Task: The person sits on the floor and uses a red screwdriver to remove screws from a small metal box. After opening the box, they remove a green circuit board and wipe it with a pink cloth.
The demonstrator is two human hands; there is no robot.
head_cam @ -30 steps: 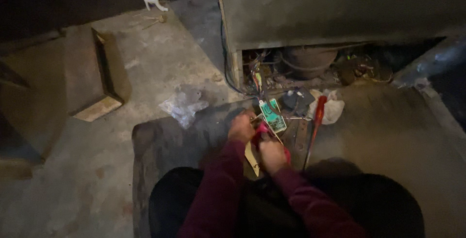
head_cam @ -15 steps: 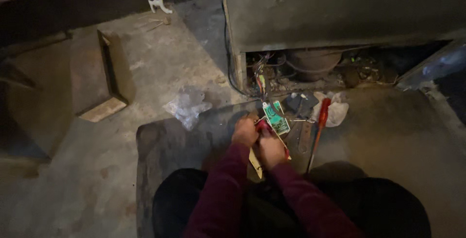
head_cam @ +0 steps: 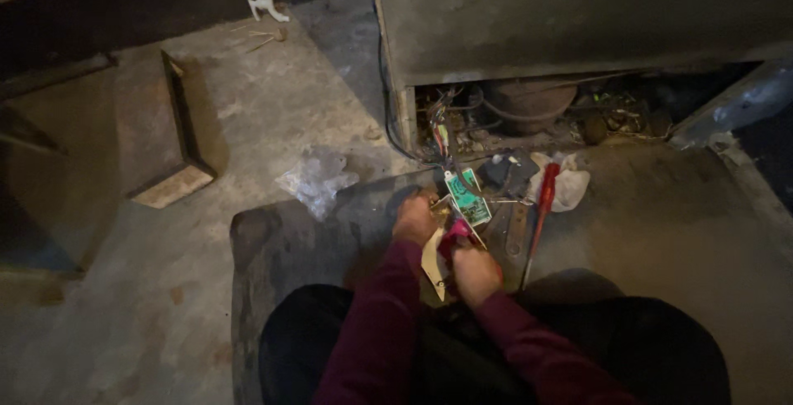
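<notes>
Sitting on the floor over a dark worn mat (head_cam: 289,248), the person has both hands close together just past the knees. The left hand (head_cam: 415,219) is curled over, knuckles up, fingers bent down onto something small beneath it (too dim to tell what, or whether it's actually pinched). The right hand (head_cam: 476,273) sits just nearer the body, fingers closed around a red-handled tool (head_cam: 453,233) whose pinkish-red grip pokes out toward the left hand. Between the two hands lies a pale tan scrap of card (head_cam: 434,260), touching or nearly touching both.

Just beyond the left hand's fingertips is a small green rectangular circuit board (head_cam: 467,198), with a bundle of coloured wires (head_cam: 442,137) running from it up into the open bottom of a grey metal appliance cabinet (head_cam: 578,17). To the right of the right hand, a long screwdriver with a red handle (head_cam: 541,207) lies on the floor, its handle resting over a crumpled white cloth (head_cam: 570,186). Off to the left of the left hand, well apart, is a crumpled clear plastic bag (head_cam: 318,178), and further out a flat wooden block (head_cam: 173,182).
</notes>
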